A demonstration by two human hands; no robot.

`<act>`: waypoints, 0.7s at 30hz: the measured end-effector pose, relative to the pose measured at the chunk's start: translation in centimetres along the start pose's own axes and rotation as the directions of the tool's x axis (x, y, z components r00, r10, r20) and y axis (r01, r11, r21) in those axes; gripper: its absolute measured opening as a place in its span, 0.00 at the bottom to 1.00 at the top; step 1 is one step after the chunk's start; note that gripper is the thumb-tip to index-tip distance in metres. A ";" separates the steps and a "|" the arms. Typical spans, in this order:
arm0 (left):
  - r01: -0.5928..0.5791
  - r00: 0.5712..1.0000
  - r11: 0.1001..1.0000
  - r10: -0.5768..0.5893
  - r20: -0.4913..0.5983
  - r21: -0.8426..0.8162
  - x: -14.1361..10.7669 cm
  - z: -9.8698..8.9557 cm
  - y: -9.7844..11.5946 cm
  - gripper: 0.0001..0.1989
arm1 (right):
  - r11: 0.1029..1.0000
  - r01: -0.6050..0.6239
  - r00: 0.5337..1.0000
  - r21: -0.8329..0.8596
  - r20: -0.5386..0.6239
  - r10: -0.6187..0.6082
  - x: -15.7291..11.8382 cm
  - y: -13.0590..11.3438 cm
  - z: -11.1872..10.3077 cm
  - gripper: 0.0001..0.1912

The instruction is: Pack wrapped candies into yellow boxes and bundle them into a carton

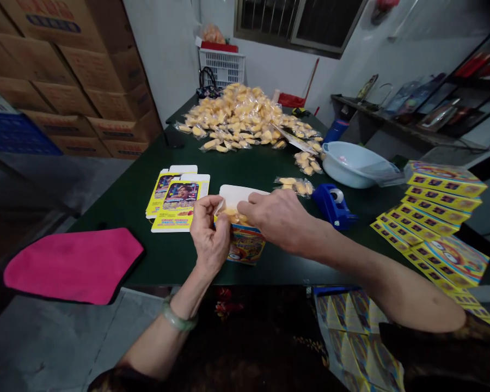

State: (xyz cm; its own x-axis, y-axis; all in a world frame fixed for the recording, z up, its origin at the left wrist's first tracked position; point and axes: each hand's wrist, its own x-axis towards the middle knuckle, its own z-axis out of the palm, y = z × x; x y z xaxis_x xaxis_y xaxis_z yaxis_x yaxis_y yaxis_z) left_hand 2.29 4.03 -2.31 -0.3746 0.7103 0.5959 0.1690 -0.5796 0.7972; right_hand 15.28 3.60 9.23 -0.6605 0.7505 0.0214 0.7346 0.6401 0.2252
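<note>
We see a small printed box standing open-topped at the near edge of the green table, yellow packets showing inside, its white flap raised behind. Our left hand pinches its left rim; our right hand curls over the opening, fingers closed on the contents. Flat box blanks lie just left, a blue tape dispenser right, a packet heap farther back.
</note>
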 end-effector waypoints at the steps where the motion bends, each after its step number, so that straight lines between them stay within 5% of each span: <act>1: -0.015 1.000 1.000 0.016 -0.003 0.011 -0.1 0.0 0.1 0.09 | 0.999 0.042 0.999 0.018 0.032 -0.043 0.1 0.2 -0.1 0.09; 7: -0.131 0.991 0.985 0.133 -0.008 0.117 -0.1 -0.1 0.3 0.06 | 0.973 0.190 0.968 0.134 0.138 -0.208 1.2 1.7 -0.1 0.08; 12: -0.024 0.999 0.997 0.021 0.046 0.075 0.9 0.4 -0.2 0.05 | 0.946 0.184 0.962 0.266 0.148 -0.229 1.2 2.9 0.4 0.09; 15: 0.021 0.999 0.999 -0.023 0.036 0.049 1.2 0.7 -0.5 0.05 | 0.964 0.096 0.995 0.246 -0.027 -0.092 0.1 2.7 1.5 0.11; 18: 0.018 1.000 0.998 -0.020 0.019 0.054 1.1 0.8 -0.6 0.05 | 0.988 -0.011 0.929 0.156 -0.363 0.068 -1.2 2.1 3.2 0.11; 21: -0.006 1.000 0.998 0.006 -0.005 0.059 0.8 0.7 -0.5 0.06 | 0.991 0.071 0.896 0.112 -0.444 -0.014 -2.1 1.8 4.1 0.12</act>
State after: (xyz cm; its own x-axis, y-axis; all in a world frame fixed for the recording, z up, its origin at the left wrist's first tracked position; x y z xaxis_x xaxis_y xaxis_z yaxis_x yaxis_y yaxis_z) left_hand 2.53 5.13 -2.18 -0.3782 0.7047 0.6004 0.2244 -0.5594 0.7979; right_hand 18.62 3.83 5.55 -0.6712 0.5902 0.4486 0.6983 0.7065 0.1153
